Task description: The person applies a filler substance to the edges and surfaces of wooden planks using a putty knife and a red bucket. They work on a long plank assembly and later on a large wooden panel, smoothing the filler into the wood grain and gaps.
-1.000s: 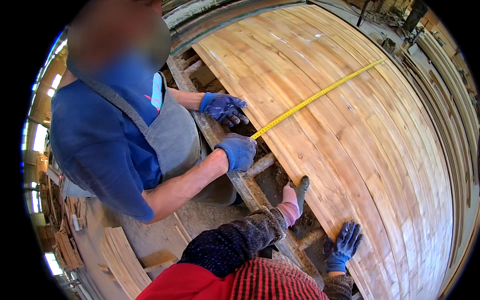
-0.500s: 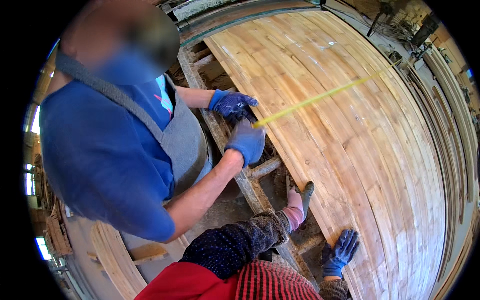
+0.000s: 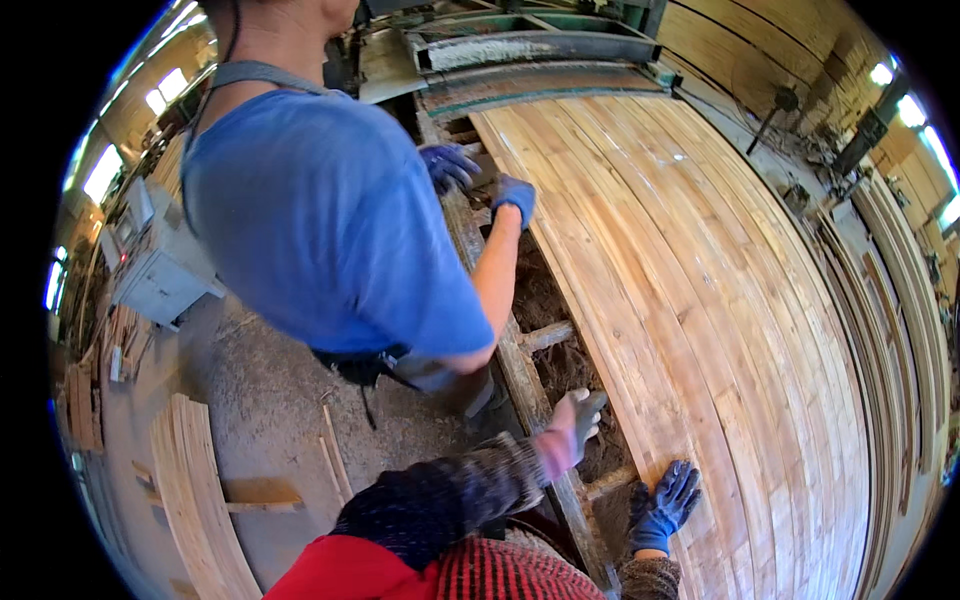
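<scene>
Fingers (image 3: pixel 683 482) of the R hand (image 3: pixel 660 512) are spread flat on the near part of a big wood panel (image 3: pixel 690 300), pressing but not wrapped round anything. L hand (image 3: pixel 575 425) sits just beside the panel's long edge, fingers half-curled; can't tell if they're closed on anything. Panel lies on a rusty metal frame (image 3: pixel 530 385), just R of its side rail.

My guess: v. heavy, stiff lengthwise, may sag a bit at that size; smooth, shiny face prob. slippery, so gloves help. Not fragile, tho corners could chip. Best hold is the long edge, palms under, w/ one person near each end.

Count: 1 panel, made of many strips (can't get an exact no.); 2 own hands; 1 co-worker (image 3: pixel 330 210) w/ 2 blue gloves (image 3: pixel 515 197) near the far part of that edge; 1 stack of boards (image 3: pixel 200 500) low on the L; 1 fan (image 3: pixel 785 100) top R.
</scene>
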A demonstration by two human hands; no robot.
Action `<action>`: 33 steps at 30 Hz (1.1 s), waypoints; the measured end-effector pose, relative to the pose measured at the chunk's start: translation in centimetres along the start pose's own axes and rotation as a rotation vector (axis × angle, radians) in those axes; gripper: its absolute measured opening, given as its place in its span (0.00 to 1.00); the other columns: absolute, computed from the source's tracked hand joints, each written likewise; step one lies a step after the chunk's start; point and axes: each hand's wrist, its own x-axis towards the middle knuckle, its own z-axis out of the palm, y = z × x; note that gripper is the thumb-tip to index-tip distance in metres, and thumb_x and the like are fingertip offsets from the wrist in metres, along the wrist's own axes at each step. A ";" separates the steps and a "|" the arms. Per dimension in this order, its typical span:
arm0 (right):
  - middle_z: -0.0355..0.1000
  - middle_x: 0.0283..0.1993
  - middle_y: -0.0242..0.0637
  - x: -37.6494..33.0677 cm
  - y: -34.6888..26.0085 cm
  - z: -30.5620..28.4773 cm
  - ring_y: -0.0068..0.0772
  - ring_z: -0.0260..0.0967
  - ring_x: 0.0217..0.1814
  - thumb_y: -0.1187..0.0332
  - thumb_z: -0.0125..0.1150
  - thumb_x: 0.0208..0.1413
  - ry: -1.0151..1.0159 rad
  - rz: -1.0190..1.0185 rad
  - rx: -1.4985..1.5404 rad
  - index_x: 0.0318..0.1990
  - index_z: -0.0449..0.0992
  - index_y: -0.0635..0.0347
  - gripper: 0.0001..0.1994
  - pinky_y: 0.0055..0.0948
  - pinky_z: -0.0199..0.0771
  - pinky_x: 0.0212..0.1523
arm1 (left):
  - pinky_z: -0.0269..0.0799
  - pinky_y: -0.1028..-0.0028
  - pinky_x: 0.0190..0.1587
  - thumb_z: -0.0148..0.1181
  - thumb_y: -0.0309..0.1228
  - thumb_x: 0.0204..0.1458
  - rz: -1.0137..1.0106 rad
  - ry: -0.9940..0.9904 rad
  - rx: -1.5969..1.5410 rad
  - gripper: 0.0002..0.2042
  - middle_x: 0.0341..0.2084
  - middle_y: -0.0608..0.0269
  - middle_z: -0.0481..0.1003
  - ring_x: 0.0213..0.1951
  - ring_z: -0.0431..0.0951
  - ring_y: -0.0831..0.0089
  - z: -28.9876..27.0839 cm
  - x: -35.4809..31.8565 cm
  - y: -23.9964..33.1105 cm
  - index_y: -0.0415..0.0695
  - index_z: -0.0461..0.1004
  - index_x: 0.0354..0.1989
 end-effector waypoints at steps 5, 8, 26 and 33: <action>0.46 0.74 0.45 -0.2 -0.1 -1.6 0.50 0.37 0.77 0.51 0.55 0.51 -0.111 0.053 0.083 0.70 0.49 0.56 0.41 0.56 0.34 0.72 | 0.63 0.56 0.63 0.51 0.41 0.61 0.179 -0.241 0.065 0.21 0.58 0.46 0.67 0.60 0.68 0.52 -5.8 -14.1 2.4 0.38 0.67 0.54; 0.45 0.74 0.46 -0.6 -0.1 -1.8 0.51 0.37 0.77 0.48 0.55 0.53 -0.049 0.016 0.116 0.70 0.49 0.56 0.40 0.57 0.33 0.71 | 0.69 0.63 0.47 0.48 0.37 0.60 0.257 0.171 -0.022 0.11 0.41 0.55 0.71 0.42 0.73 0.61 -13.3 -19.2 1.2 0.42 0.68 0.40; 0.72 0.55 0.47 -9.9 -44.4 -15.5 0.48 0.68 0.58 0.70 0.58 0.56 -0.015 -0.751 1.161 0.51 0.75 0.61 0.15 0.39 0.65 0.62 | 0.69 0.58 0.39 0.42 0.50 0.57 0.626 0.999 -0.520 0.20 0.41 0.60 0.75 0.39 0.75 0.59 -73.9 -37.0 -5.9 0.50 0.71 0.45; 0.75 0.50 0.49 -12.5 -68.7 -16.6 0.47 0.72 0.55 0.69 0.58 0.56 -0.371 -1.041 1.204 0.48 0.77 0.63 0.14 0.38 0.68 0.59 | 0.73 0.61 0.39 0.41 0.47 0.60 0.970 0.908 -0.498 0.20 0.36 0.60 0.79 0.38 0.79 0.59 -80.3 -39.6 18.4 0.47 0.74 0.45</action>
